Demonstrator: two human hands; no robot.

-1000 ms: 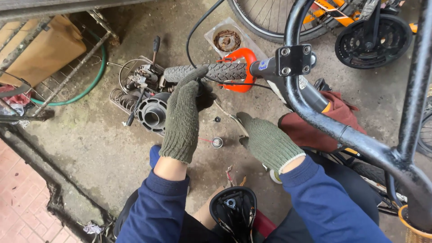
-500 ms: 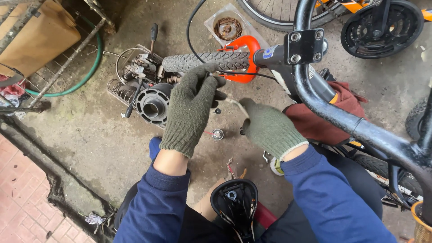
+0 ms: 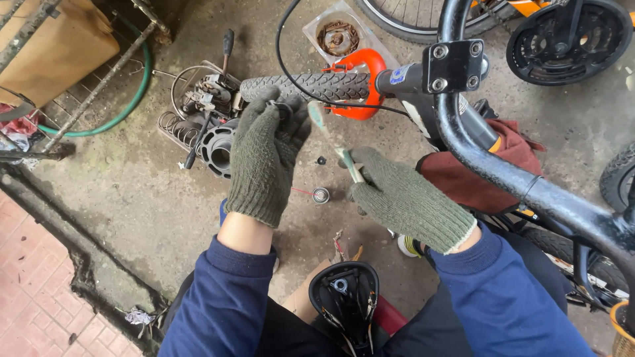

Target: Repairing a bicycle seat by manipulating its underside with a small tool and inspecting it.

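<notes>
The left hand [image 3: 264, 158], in a dark green knitted glove, was raised in front of the handlebar grip [image 3: 307, 86], its fingers curled closed around a small dark metal part [image 3: 283, 108] pinched at the fingertips; what kind of part it was could not be told. The right hand [image 3: 403, 198], gloved the same way, was closed around the lower end of a slim wrench [image 3: 334, 142], whose shaft ran up and to the left so that its head stood just beside the left fingertips, in front of the knobbly black grip. Both sleeves were dark blue.

The grip sat on a black handlebar, with an orange round piece [image 3: 360, 82] next to it and a black stem clamp [image 3: 455, 66] with four bolts further right. A thin black cable [image 3: 291, 69] looped from above, across the grip. From the clamp a thick black frame tube [image 3: 516, 182] curved down to the right, over a reddish-brown cloth [image 3: 476, 178].

On the concrete floor [image 3: 119, 192] below the hands lay a small silvery round piece [image 3: 321, 195] and, near it, a smaller dark one [image 3: 321, 160]. To the left lay a heap of metal parts [image 3: 205, 125] with springs and a ribbed black ring, touched by a screwdriver with a dark handle [image 3: 227, 45]. A clear packet holding a rusty ring [image 3: 337, 36] lay above the grip. A green hose [image 3: 126, 106] curved past a rusty rack on the far left. A black chainring guard [image 3: 569, 39] showed at top right, and a black saddle seen from its underside [image 3: 344, 301] lay between the person's knees
</notes>
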